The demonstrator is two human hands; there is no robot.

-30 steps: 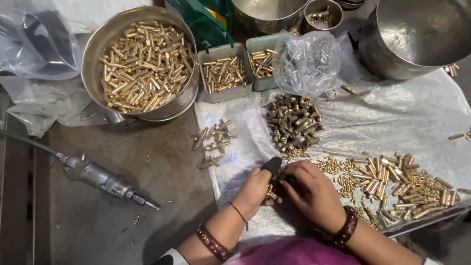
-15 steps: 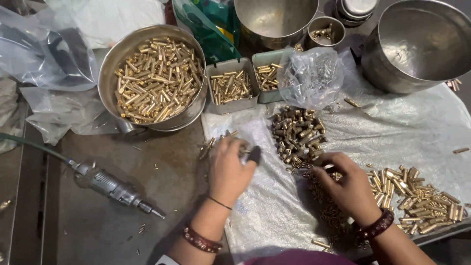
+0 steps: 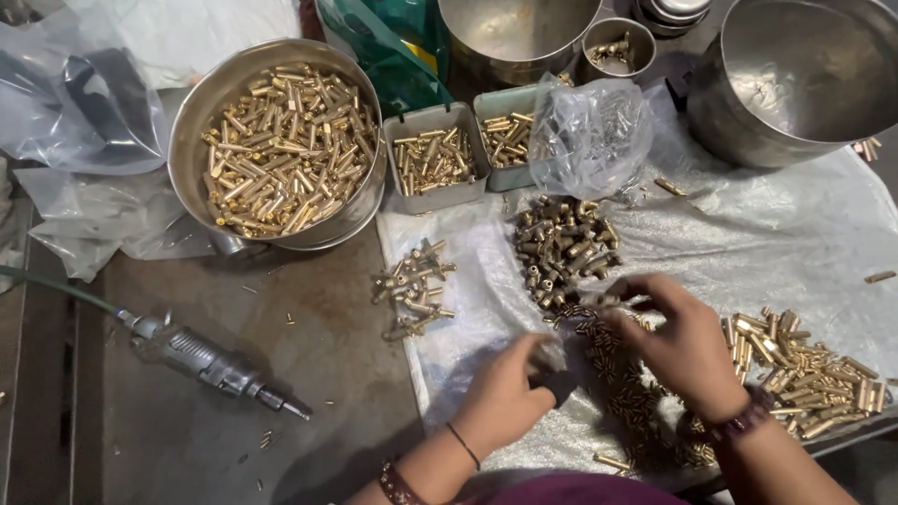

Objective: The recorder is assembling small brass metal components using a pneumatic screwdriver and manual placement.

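Observation:
My left hand [image 3: 505,397] is closed around a small dark tool [image 3: 558,383] low on the white plastic sheet [image 3: 748,243]. My right hand [image 3: 687,346] reaches left, its fingertips pinched on a small brass piece at the lower edge of a heap of dull brass fittings [image 3: 561,245]. Tiny brass parts [image 3: 629,388] lie scattered between and under both hands. A small cluster of fittings [image 3: 412,285] sits at the sheet's left edge. Shiny brass tubes [image 3: 809,369] are piled to the right of my right wrist.
A steel bowl [image 3: 201,122] full of brass tubes stands at the back left, beside two grey trays [image 3: 435,192] of parts and a clear bag [image 3: 589,131]. Big steel pots [image 3: 804,84] stand behind. An air tool [image 3: 206,360] with hose lies on the left.
My left hand has pulled back from the small cluster at the left toward me, still gripping the dark tool. My right hand has shifted left to the edge of the dull brass heap.

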